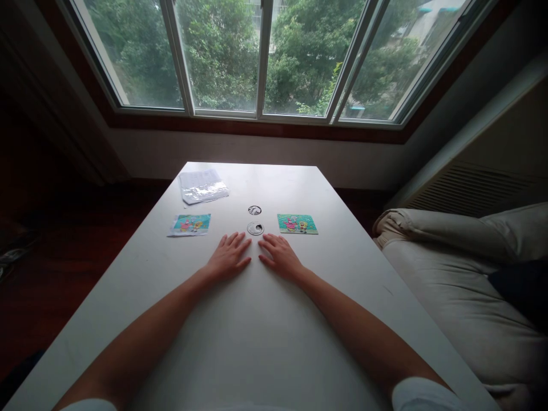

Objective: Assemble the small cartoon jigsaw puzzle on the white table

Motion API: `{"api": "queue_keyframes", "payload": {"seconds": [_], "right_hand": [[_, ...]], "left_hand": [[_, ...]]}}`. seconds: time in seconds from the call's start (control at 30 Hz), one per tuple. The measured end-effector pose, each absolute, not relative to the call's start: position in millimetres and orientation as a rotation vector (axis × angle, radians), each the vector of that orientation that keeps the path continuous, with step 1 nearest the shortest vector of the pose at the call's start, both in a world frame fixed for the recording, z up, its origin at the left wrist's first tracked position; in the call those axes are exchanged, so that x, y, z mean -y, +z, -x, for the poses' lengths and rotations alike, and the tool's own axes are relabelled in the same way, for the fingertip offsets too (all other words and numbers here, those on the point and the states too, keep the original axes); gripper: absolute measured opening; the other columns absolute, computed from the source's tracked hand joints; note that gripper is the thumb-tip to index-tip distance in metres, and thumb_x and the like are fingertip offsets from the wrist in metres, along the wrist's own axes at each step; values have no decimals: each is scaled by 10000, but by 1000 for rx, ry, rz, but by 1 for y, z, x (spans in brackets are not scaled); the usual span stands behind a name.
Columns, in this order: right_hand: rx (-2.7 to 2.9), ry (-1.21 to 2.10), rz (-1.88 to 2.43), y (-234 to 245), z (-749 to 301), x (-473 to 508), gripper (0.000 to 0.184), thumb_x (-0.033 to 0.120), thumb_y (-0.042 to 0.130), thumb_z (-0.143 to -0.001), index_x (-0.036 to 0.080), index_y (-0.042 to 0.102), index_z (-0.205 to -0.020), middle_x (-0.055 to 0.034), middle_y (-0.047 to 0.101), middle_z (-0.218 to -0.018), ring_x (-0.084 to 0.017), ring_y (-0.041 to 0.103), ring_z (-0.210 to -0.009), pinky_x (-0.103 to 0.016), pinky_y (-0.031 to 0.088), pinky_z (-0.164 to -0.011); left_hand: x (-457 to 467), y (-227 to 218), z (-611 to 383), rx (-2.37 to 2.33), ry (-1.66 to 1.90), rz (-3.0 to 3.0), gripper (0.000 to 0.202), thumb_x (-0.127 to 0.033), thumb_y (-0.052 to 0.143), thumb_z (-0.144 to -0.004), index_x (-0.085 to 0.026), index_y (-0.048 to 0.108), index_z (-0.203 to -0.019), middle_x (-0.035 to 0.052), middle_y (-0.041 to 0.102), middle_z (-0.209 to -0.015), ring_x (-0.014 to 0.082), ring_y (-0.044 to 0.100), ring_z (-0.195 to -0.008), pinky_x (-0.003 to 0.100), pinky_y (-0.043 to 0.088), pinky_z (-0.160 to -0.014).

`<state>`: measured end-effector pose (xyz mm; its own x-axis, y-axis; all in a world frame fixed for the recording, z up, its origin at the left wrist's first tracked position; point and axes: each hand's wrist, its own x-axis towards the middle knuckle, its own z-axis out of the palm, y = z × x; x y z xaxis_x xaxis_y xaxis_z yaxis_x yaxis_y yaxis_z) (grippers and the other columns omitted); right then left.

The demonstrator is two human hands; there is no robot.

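My left hand (pixel 231 255) lies flat on the white table (pixel 257 342), fingers spread and holding nothing. My right hand (pixel 280 254) rests flat beside it, also empty with its fingers apart. Just beyond the fingertips, between the hands, is a round black-and-white disc (pixel 256 229). A smaller round disc (pixel 254 210) with a dark pattern lies behind it. To the left of my left hand is a colourful cartoon picture (pixel 190 225) on white paper. Beyond my right hand, to the right, lies a similar cartoon picture (pixel 297 224) with a turquoise background.
Clear plastic sleeves with papers (pixel 203 186) lie at the table's far left. A beige sofa (pixel 454 274) stands along the right side. Past the table's far edge are a wall and a wide window (pixel 261 57) with trees outside.
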<state>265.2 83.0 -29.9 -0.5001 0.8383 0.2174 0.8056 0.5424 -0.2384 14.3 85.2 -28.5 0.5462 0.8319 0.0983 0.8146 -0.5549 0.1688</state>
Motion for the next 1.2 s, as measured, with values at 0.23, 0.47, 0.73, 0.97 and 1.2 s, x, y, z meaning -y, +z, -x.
{"api": "queue_keyframes", "payload": {"seconds": [0.23, 0.47, 0.73, 0.97, 1.2], "right_hand": [[2477, 149, 1357, -26, -266, -82, 478, 492, 486, -992, 242, 577, -1389, -102, 469, -1533, -277, 386, -1436, -481, 246, -1215], [2529, 147, 1437, -24, -263, -79, 534, 521, 408, -1013, 242, 516, -1455, -103, 395, -1588, -270, 321, -1481, -470, 210, -1230], [2728, 226, 1411, -22, -254, -71, 781, 714, 208, -982, 277, 147, -1626, -81, 71, -1693, -299, 54, -1563, -540, 51, -1245], [2707, 235, 1450, -21, -256, -75, 842, 787, 229, -935, 302, 163, -1621, -83, 47, -1693, -321, 40, -1561, -597, 16, -1226], [2763, 239, 1362, -19, -260, -84, 854, 786, 261, -934, 304, 125, -1624, -84, 32, -1693, -308, 48, -1562, -549, 34, -1242]], "left_hand": [[-87, -27, -14, -1420, 288, -2694, 630, -593, 398, -989, -298, 380, -1546, 73, 308, -1640, 311, 249, -1515, 526, 179, -1235], [-85, -26, -16, -1429, 264, -2691, 636, -593, 390, -990, -282, 388, -1545, 84, 309, -1639, 315, 252, -1514, 530, 179, -1234], [-96, -22, -8, -1319, 126, -2683, 754, -712, 343, -955, -340, 232, -1601, 37, 144, -1690, 320, 116, -1555, 577, 86, -1237], [-95, -21, -7, -1358, 67, -2655, 861, -807, 324, -899, -355, 155, -1612, 51, 61, -1695, 362, 45, -1557, 674, 11, -1194], [-93, -22, -6, -1343, 57, -2670, 837, -799, 318, -910, -374, 142, -1610, 54, 52, -1697, 376, 38, -1555, 686, 13, -1186]]}}
